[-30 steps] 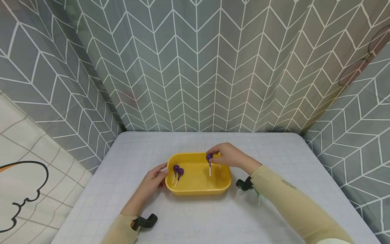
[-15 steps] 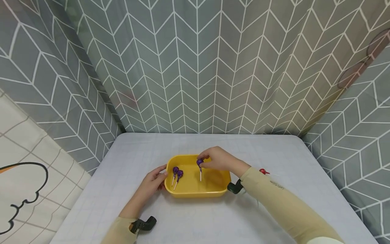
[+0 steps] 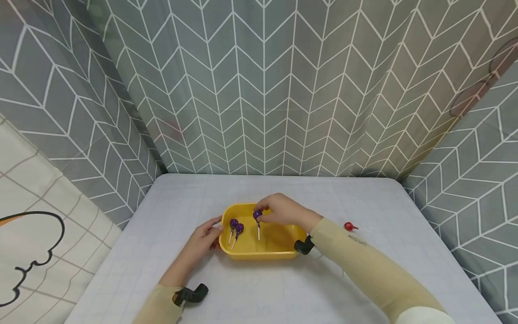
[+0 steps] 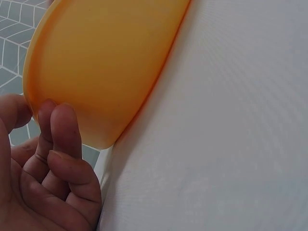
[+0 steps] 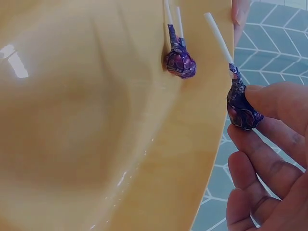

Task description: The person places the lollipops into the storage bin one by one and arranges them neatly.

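My right hand point(image 3: 285, 210) pinches a purple-wrapped lollipop point(image 3: 257, 216) by its candy head, over the yellow tray point(image 3: 279, 255). In the right wrist view, thumb and fingertips close on that wrapper while the white stick points up and away. Two more purple lollipops point(image 3: 240, 228) lie together at the tray's left end, sticks toward me. At the left rim, my left hand point(image 3: 205, 236) holds the tray. The left wrist view shows its fingers point(image 4: 66, 126) bent against the outer wall.
A red lollipop point(image 3: 349, 226) lies on the white table point(image 3: 275, 292), beyond my right forearm. Both wrists carry a black camera mount point(image 3: 191, 294). Patterned grey curtains point(image 3: 263, 90) stand behind and beside the table.
The right hand has moved left over the tray with the pinched lollipop. The red lollipop, hidden by my arm at first, now shows. My left hand has stayed at the rim.
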`<action>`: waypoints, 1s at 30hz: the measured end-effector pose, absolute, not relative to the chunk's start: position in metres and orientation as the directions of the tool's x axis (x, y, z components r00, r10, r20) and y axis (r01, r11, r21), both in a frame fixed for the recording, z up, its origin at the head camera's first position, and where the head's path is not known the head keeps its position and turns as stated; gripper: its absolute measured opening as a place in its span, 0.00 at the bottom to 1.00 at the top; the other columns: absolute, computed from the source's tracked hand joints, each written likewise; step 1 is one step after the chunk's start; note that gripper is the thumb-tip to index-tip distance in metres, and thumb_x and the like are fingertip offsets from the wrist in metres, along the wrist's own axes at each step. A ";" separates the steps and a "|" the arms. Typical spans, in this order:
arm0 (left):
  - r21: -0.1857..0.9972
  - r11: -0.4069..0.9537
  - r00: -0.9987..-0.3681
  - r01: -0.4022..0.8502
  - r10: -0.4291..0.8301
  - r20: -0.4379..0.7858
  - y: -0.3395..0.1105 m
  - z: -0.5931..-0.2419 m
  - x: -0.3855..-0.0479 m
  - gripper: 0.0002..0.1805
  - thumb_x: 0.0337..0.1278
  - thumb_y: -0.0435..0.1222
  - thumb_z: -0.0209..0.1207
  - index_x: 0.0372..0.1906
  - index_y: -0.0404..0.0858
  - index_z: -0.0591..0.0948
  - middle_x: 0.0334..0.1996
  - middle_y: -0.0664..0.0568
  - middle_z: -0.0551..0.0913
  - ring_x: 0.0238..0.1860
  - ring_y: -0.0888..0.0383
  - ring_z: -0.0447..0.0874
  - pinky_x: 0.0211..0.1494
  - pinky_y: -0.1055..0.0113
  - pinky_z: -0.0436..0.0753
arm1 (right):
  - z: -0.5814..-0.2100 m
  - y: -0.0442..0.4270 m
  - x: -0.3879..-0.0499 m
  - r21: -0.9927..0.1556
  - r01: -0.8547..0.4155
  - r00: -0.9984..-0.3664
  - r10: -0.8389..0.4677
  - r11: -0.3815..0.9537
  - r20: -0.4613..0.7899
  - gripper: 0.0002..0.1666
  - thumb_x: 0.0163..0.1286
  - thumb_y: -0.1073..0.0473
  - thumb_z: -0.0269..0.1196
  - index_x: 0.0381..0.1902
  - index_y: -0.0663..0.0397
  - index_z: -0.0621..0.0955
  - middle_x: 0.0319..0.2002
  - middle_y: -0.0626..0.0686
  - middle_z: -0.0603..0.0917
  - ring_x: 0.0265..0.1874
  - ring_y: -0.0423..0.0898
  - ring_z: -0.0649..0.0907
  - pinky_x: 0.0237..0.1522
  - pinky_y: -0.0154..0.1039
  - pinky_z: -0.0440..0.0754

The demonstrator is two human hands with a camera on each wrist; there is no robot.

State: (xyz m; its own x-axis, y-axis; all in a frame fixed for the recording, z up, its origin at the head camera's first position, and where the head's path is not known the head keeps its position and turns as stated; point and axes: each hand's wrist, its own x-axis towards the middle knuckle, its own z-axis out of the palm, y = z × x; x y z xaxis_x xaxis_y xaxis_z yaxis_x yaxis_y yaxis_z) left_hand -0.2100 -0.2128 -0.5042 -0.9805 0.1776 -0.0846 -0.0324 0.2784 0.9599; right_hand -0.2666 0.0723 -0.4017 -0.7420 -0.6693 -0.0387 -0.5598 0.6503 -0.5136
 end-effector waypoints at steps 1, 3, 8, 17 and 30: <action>0.960 0.277 -0.981 -0.034 0.176 -0.086 -0.213 -0.504 -0.210 0.27 0.72 0.49 0.55 0.71 0.47 0.70 0.30 0.45 0.83 0.29 0.49 0.78 0.32 0.62 0.79 | -0.401 0.071 -0.268 -0.510 -0.566 -0.738 -0.674 0.648 -0.037 0.16 0.67 0.53 0.68 0.52 0.49 0.86 0.44 0.41 0.85 0.49 0.49 0.81 0.54 0.42 0.77; 0.961 0.275 -0.981 -0.039 0.173 -0.089 -0.212 -0.503 -0.210 0.27 0.72 0.48 0.55 0.71 0.47 0.70 0.31 0.45 0.83 0.29 0.49 0.78 0.33 0.62 0.79 | -0.399 0.068 -0.270 -0.499 -0.575 -0.735 -0.678 0.648 -0.033 0.16 0.67 0.53 0.68 0.51 0.49 0.86 0.44 0.41 0.85 0.49 0.49 0.82 0.54 0.41 0.77; 0.961 0.273 -0.981 -0.039 0.175 -0.090 -0.212 -0.502 -0.209 0.27 0.72 0.48 0.55 0.71 0.47 0.70 0.31 0.45 0.83 0.29 0.49 0.78 0.33 0.63 0.79 | -0.395 0.061 -0.274 -0.473 -0.575 -0.741 -0.670 0.668 -0.045 0.17 0.67 0.52 0.68 0.52 0.48 0.86 0.44 0.41 0.86 0.49 0.46 0.81 0.55 0.39 0.76; 0.961 0.273 -0.981 -0.043 0.173 -0.093 -0.212 -0.503 -0.209 0.28 0.71 0.50 0.55 0.71 0.47 0.70 0.32 0.45 0.84 0.29 0.49 0.78 0.33 0.62 0.79 | -0.397 0.052 -0.281 -0.454 -0.583 -0.737 -0.673 0.674 -0.054 0.16 0.67 0.53 0.68 0.51 0.50 0.86 0.43 0.42 0.86 0.47 0.45 0.82 0.53 0.39 0.76; 0.960 0.276 -0.979 -0.042 0.180 -0.095 -0.212 -0.503 -0.210 0.29 0.71 0.50 0.55 0.71 0.46 0.69 0.33 0.45 0.84 0.29 0.50 0.79 0.33 0.62 0.80 | -0.401 0.043 -0.288 -0.422 -0.581 -0.734 -0.672 0.696 -0.097 0.16 0.67 0.55 0.68 0.52 0.51 0.86 0.41 0.43 0.85 0.44 0.44 0.82 0.49 0.36 0.77</action>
State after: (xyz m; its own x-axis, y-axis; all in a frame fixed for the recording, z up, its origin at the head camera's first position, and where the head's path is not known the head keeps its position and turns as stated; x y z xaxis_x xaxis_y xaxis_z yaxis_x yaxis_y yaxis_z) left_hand -0.2095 -0.2117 -0.5032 -0.9791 0.1800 -0.0950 -0.0424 0.2759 0.9603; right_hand -0.2885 0.0426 -0.4006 -0.7341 -0.6721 -0.0969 -0.5814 0.6959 -0.4215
